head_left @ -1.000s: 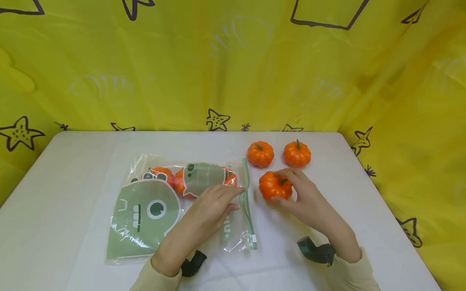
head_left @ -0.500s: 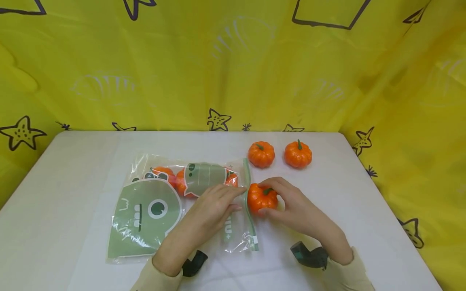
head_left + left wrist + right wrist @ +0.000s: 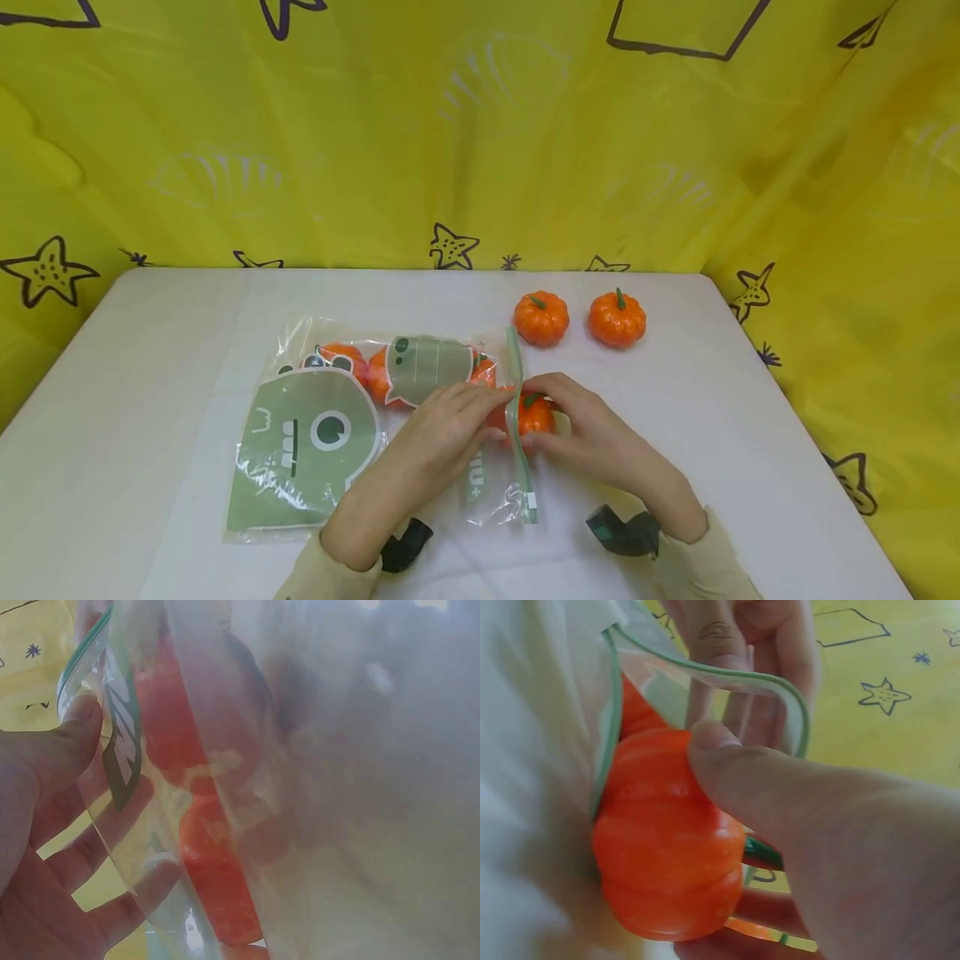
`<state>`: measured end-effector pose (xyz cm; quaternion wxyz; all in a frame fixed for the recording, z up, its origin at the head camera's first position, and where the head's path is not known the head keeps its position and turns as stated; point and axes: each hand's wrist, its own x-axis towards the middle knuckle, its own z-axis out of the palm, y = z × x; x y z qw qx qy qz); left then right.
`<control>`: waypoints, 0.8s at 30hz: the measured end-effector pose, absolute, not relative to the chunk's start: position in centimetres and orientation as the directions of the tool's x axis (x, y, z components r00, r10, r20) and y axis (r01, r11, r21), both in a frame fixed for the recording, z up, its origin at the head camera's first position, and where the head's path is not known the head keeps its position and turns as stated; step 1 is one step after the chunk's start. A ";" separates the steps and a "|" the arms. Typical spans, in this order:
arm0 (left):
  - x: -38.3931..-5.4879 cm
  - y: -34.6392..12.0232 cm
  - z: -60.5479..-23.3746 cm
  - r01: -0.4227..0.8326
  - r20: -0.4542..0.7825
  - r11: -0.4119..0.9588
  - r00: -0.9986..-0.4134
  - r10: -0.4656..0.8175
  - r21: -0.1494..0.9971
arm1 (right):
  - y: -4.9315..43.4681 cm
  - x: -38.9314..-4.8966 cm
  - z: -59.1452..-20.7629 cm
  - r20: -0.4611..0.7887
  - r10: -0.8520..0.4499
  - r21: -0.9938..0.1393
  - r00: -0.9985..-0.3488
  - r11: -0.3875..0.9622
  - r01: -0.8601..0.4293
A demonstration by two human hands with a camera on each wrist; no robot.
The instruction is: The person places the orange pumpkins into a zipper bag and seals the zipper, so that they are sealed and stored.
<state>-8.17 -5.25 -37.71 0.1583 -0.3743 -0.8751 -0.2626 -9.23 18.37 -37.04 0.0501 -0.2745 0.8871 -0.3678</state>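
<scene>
At lower centre, bag point(image 3: 300, 493) meets pumpkin point(image 3: 537, 419)

The left hand point(image 3: 438, 429) pinches the bag's edge between thumb and spread fingers; just right lies the pumpkin, partly inside, gripped between thumb and fingers of the right hand point(image 3: 596, 429).

Head view looking forward and down, wrist views close up, all sharing the bag point(image 3: 333, 454)

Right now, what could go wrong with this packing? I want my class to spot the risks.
The orange pumpkin sits at the opening of the clear bag, so it may catch on the green edge. If the left fingers let go, the opening could droop shut. The green stem, sticking out near the right fingers, might snag.
</scene>
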 end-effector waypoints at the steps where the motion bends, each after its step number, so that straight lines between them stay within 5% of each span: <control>1: -8.2 -5.2 -37.7 0.740 0.476 0.582 -0.668 0.573 0.338 | 18.3 -9.3 -37.1 0.111 -0.517 -0.684 -0.849 0.579 -0.443; 14: -8.0 -5.1 -37.9 0.735 0.464 0.598 -0.672 0.578 0.320 | 18.9 -9.4 -37.5 0.000 -0.585 -0.819 -0.811 0.465 -0.336; 24: -8.1 -4.9 -38.2 0.745 0.493 0.602 -0.654 0.574 0.288 | 18.6 -9.5 -37.7 0.063 -0.609 -0.835 -0.791 0.401 -0.375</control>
